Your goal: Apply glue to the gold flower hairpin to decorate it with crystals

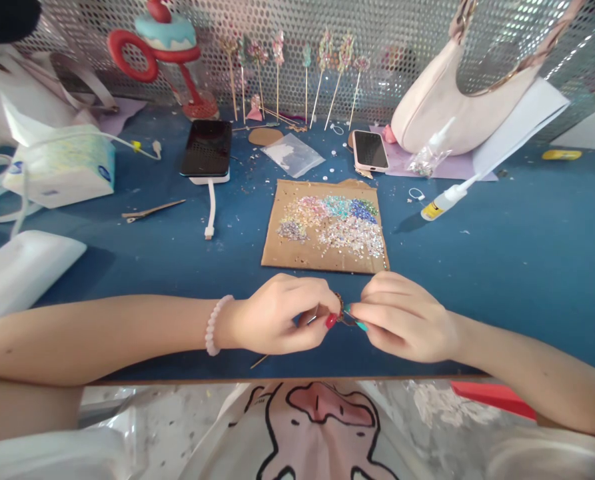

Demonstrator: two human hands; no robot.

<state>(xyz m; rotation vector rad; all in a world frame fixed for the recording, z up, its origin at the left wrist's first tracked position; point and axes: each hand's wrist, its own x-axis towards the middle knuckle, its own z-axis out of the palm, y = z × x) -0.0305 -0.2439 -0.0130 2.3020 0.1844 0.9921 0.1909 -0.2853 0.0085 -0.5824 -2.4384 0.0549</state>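
So both hands are meeting just below the middle of the frame over a blue worktop (507, 267). The left hand (280, 317), with a red nail, has its fingers (322, 292) pinched on a small dark piece (340, 309), held near the worktop's front edge. Something shiny shows inside the loop of that thumb and finger, too small to tell what. The right hand (410, 320), teal nails, comes at the piece from the right side, fingertips close together right by it; honestly can't tell if they're clamped on it or just touching. There's a pale pink bead bracelet (212, 327) on the left wrist.

Just above the hands, center of the frame, sits a cardboard sheet (297, 255) covered in tiny sparkly bits (352, 237): pink, yellow, teal, blue, silvery. To its right a glue bottle (442, 202) leans over, yellow label down low. Above the cardboard there's a clear plastic bag (293, 155), with a white-edged phone (370, 151) to its right and a black phone (207, 149) to its left. Metal clip (153, 211) lying left of center, pale handbag (457, 110) upper right.
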